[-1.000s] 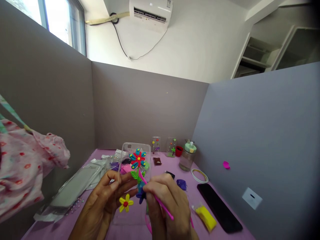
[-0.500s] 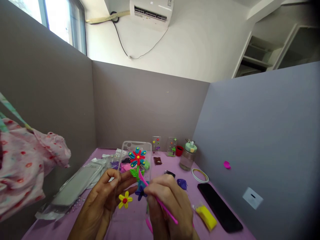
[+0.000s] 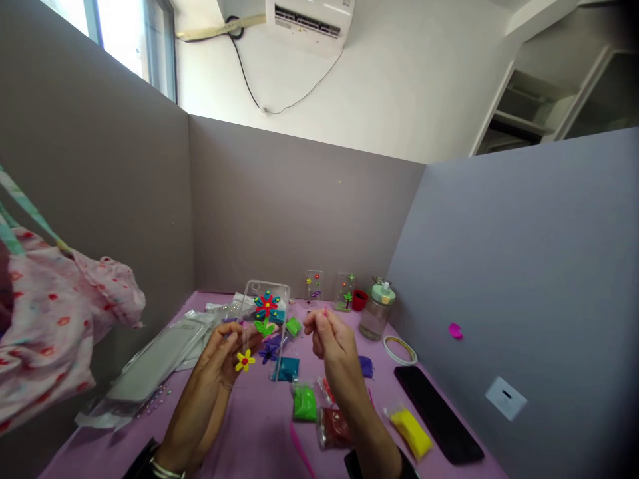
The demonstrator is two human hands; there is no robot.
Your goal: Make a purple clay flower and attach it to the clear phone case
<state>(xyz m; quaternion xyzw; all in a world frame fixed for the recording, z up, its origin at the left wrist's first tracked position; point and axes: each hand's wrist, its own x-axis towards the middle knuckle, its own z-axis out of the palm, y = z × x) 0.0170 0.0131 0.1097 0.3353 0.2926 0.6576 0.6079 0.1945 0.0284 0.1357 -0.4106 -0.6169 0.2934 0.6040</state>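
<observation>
In my left hand [image 3: 224, 349] is a clear phone case [image 3: 285, 332], held up by its left edge. On it are a red-and-blue clay flower [image 3: 267, 305] with green leaves [image 3: 264, 328], a yellow flower [image 3: 244, 360] with a red centre, and a dark purple flower [image 3: 268, 352]. Right of the case, apart from it, my right hand [image 3: 335, 336] is pinched closed. Just a small bit of the pink modelling tool [image 3: 326, 311] shows above its fingers; the rest is hidden. Below the hands lie packets of green clay [image 3: 304, 402], brown clay [image 3: 334, 428] and teal clay [image 3: 287, 368].
Packaged cases [image 3: 154, 359] lie at the left. Two decorated cases [image 3: 314, 286] stand at the back, near a red cup [image 3: 359, 300] and a bottle [image 3: 377, 313]. On the right are a tape roll [image 3: 400, 350], a black phone [image 3: 439, 412] and yellow clay [image 3: 411, 432].
My right hand has drawn away from the case, up and forward, uncovering the clay packets. The case has moved slightly left and farther from me in my left hand.
</observation>
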